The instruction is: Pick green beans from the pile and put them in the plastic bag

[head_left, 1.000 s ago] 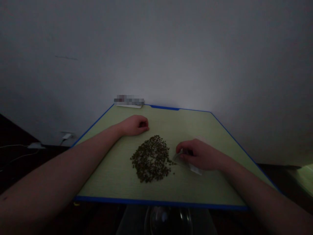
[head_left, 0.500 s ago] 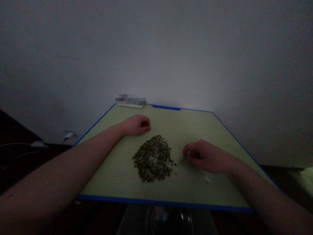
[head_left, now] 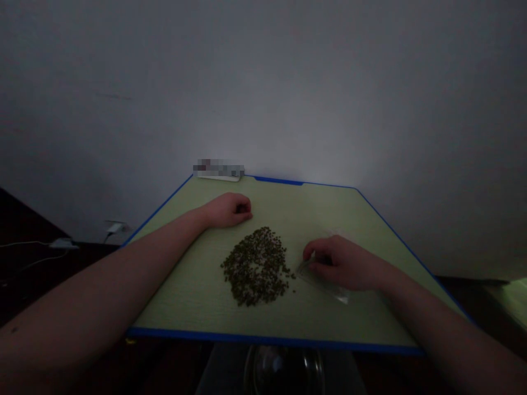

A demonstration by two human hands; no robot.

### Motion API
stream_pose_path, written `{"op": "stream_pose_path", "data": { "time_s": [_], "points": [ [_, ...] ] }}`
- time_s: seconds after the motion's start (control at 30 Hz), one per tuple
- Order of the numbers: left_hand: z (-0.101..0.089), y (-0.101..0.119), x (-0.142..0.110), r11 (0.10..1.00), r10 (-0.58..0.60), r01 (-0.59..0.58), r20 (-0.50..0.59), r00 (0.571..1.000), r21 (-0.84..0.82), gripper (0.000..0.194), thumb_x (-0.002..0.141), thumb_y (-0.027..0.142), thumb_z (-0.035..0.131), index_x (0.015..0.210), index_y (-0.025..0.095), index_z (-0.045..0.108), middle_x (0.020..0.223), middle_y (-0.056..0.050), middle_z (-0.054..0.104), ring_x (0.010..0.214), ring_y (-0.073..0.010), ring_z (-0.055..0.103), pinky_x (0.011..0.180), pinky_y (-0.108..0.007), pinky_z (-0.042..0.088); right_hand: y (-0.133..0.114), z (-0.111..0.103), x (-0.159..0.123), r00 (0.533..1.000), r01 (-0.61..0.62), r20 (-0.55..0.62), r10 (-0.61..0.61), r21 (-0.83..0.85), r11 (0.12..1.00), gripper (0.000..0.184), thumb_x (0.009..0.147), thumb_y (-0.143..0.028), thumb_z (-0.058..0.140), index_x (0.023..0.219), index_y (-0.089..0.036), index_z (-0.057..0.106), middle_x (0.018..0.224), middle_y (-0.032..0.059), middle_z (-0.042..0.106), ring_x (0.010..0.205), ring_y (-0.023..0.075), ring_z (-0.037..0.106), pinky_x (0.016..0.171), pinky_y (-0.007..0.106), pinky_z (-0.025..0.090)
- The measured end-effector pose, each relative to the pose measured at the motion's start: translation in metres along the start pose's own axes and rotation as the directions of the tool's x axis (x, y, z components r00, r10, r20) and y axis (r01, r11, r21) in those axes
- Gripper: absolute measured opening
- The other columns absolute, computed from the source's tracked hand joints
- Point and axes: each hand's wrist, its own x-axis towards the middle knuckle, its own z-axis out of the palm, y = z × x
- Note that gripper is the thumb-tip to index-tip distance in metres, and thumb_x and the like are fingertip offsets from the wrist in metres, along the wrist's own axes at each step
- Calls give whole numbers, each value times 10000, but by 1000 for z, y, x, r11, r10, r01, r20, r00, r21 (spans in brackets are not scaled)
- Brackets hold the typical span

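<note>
A plug sits at the wall, well apart to the left of the left hand's fingers. A white-based object with a blurred-out top lies beyond those fingers, at the far edge of the table.

Left hand: the fingers are curled inward, with the thumb near the index finger. No item shows in them; whether the hollow holds anything cannot be told.

Grain pile: small green and dark pieces lie on the tabletop, nearer the person than the left fingers and to the left of the right fingers, touching neither. A glass vessel is partly visible past the table's near edge, well below both sets of fingers.

Clear plastic bag: it lies under and around the right fingers, its left corner just beside a few strays.

Right hand: thumb and index finger appear to pinch the bag's left part.

Status, as judged: the visible grains are out on the table in one loose heap, with no separate portions formed. Strays on the right have not been drawn in. The bag appears flat; its contents, and the amount of work left, cannot be determined.
</note>
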Motion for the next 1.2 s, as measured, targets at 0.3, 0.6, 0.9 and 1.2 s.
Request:
{"op": "stream_pose_path", "data": {
  "time_s": [0.3, 0.6, 0.9, 1.2],
  "points": [
    [0, -3, 3, 997, 29, -27, -25, 999, 74, 274, 845, 293, 368, 906, 164, 603, 807, -38, 631, 710, -145, 538, 647, -251, 388, -1, 3, 3, 999, 35, -14, -35, 3, 999, 188, 810, -252, 510, 941, -180, 625, 592, -26, 538, 510, 91, 435, 487, 221, 281],
    [0, -5, 2, 997, -18, 18, -5, 1000, 76, 331, 768, 188, 366, 967, 166, 630, 876, -50, 655, 794, -171, 577, 732, -273, 435, -5, 7, 3, 998, -2, -62, 0, -29, 1000, 177, 803, -232, 498, 924, -193, 621, 572, -24, 558, 492, 97, 453, 479, 228, 274],
    [-1, -3, 2, 998, 4, -5, 21, 1000, 68, 343, 648, 101, 362, 836, 157, 643, 871, -42, 661, 816, -161, 576, 761, -258, 440, 14, -5, 3, 981, -101, -174, 85, -83, 991, 151, 774, -213, 501, 884, -188, 602, 590, -18, 584, 514, 110, 487, 485, 235, 295],
    [-2, -4, 4, 997, 22, -24, 28, 999, 71, 315, 651, 114, 373, 806, 167, 642, 835, -38, 660, 782, -163, 573, 729, -258, 433, -9, 4, 0, 999, 42, -22, -42, -5, 999, 169, 803, -229, 501, 915, -186, 621, 576, -29, 539, 499, 87, 433, 478, 218, 279]
  ]
}}
